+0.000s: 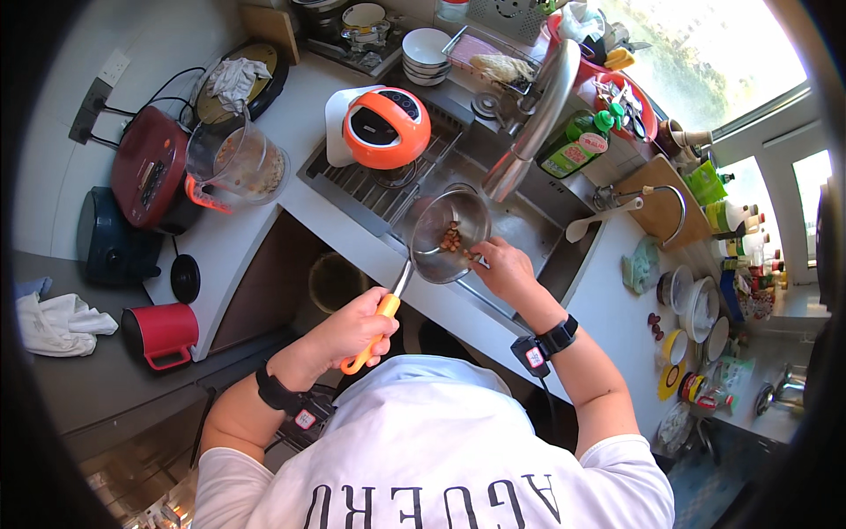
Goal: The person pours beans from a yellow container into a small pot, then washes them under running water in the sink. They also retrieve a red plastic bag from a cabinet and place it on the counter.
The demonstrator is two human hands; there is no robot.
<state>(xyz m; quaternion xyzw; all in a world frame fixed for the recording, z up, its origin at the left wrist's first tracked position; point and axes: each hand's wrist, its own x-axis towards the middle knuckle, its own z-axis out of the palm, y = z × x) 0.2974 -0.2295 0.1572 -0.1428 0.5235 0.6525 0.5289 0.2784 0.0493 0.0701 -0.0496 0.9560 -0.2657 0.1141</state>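
Note:
My left hand (365,325) is wrapped around the orange handle (357,363) of a small stainless-steel saucepan (433,219). The pan is held tilted over the near edge of the sink (522,221), so its inside faces me. A small cluster of brown nuts or beans (451,238) lies on the pan's inner wall. My right hand (503,268) reaches over the pan's right rim. Its thumb and fingers are pinched together at a few more of the brown pieces. Whether they grip any is too small to tell.
An orange-and-black appliance head (390,127) stands on the drainer, beneath the bowls (426,53). A clear blender jug (238,162) with residue sits at left beside a red rice cooker (151,168). The steel faucet (529,142) arches over the sink, near a green soap bottle (574,149) and white spoon (601,221).

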